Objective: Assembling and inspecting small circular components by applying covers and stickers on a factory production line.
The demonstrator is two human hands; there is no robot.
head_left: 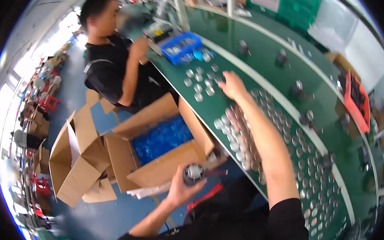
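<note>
In the head view, my left grip (180,190) is wrapped around a dark, round, motor-like part with a pale ringed face (194,174); I hold it low, in front of my body and clear of the desk, thumb on one side and fingers on the other, its face turned up, probably so that I can see it while my other arm works; my right grip (233,85) reaches far across the long, glossy green desk (216,107), fingers stretched out at a loose group of small silver metal discs (199,77); whether it pinches one of them I cannot tell, as the fingertips are blurred; nearer to me, under and beside my right forearm, many more silver discs (301,165) lie in close rows, spread flat, I judge, so that each is easy to pick up; past the group stands a shallow blue plastic tray (181,47) with pale parts inside; beside the desk edge sits an open brown cardboard box (166,161) full of crumpled, translucent blue plastic (163,138), perhaps as lining or wrapping; a co-worker in black (110,68) is beyond it.
</note>
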